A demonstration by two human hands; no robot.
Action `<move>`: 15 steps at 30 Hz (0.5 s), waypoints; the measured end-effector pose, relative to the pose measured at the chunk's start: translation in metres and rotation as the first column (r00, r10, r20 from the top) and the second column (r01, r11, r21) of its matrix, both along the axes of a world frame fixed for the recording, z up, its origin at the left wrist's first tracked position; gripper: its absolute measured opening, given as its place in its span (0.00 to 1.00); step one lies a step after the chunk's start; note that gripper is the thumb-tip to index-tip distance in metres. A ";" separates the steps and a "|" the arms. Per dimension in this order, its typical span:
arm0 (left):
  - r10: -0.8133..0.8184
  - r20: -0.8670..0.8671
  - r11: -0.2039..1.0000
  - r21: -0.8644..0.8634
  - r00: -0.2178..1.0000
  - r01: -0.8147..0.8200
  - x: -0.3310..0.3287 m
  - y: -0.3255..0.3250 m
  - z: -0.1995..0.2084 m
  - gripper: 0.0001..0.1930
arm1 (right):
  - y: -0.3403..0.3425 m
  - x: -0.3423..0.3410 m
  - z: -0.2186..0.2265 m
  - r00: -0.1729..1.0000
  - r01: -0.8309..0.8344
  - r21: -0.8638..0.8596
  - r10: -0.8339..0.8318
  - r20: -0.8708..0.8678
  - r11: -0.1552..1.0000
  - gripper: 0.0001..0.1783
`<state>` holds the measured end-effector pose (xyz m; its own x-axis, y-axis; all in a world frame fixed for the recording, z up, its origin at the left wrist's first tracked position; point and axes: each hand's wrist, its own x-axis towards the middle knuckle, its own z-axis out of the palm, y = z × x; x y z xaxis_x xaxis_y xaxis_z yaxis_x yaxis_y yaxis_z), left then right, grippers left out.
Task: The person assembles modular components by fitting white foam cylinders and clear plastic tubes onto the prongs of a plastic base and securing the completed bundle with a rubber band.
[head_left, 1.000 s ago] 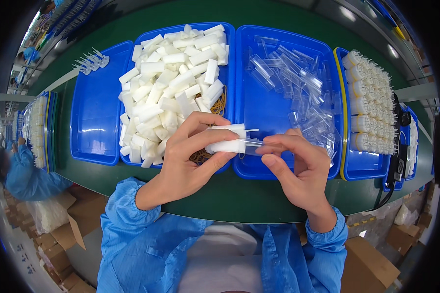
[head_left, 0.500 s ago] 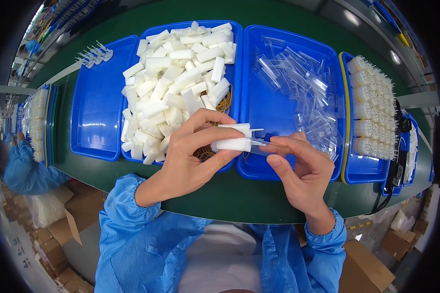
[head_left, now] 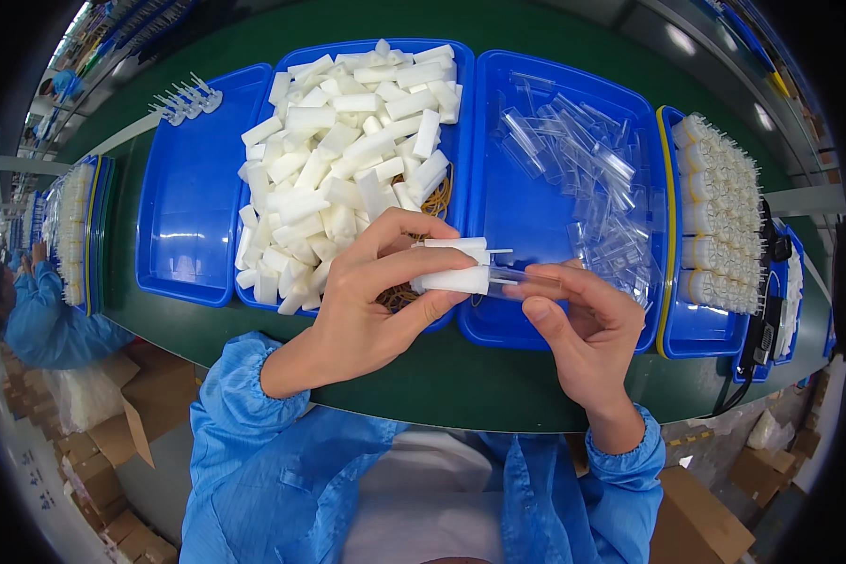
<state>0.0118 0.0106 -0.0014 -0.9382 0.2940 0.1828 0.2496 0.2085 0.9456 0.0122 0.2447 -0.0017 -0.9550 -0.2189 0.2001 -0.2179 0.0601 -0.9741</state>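
Observation:
My left hand (head_left: 371,296) is closed around a bundle of white foam pieces (head_left: 456,280) with thin rods sticking out of their right ends. Between the thumb and fingers of my right hand (head_left: 587,324) is a clear plastic tube (head_left: 531,282), lying in line with the lower foam piece and around one of the rods. My fingers hide part of the tube and the bundle. Both hands are above the near edges of two blue trays. Beneath my left hand, some yellow-brown rubber bands (head_left: 434,199) show beside the heaped foam.
White foam blocks (head_left: 334,117) fill one blue tray (head_left: 465,103); loose clear tubes (head_left: 597,160) lie in another (head_left: 498,216). Finished-looking foam bundles (head_left: 714,216) stand stacked at right. Several small rodded parts (head_left: 188,101) sit by the left tray (head_left: 188,216). A person (head_left: 56,305) works at far left.
The view has shifted slightly. My hands keep nearly the same pose, with the foam bundle and the clear tube still held end to end. More of the tube shows near my right fingertips.

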 end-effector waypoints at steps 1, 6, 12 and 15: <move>-0.003 -0.035 0.999 -0.050 0.999 0.001 0.000 -0.001 0.000 0.14 | 0.000 0.001 0.000 0.997 0.006 -0.046 -0.002 0.079 0.999 0.16; -0.002 -0.076 0.993 -0.120 0.997 -0.007 0.001 -0.001 0.000 0.15 | 0.000 -0.003 0.002 0.999 -0.036 0.057 0.036 0.005 0.998 0.14; 0.020 -0.045 0.991 -0.133 0.999 -0.026 -0.002 -0.001 0.003 0.16 | 0.005 -0.012 0.017 0.978 -0.008 0.360 0.081 -0.190 0.933 0.16; -0.088 0.111 0.991 0.107 0.990 0.076 -0.005 -0.007 0.011 0.23 | 0.011 -0.014 0.018 0.954 0.037 0.433 0.098 -0.284 0.901 0.19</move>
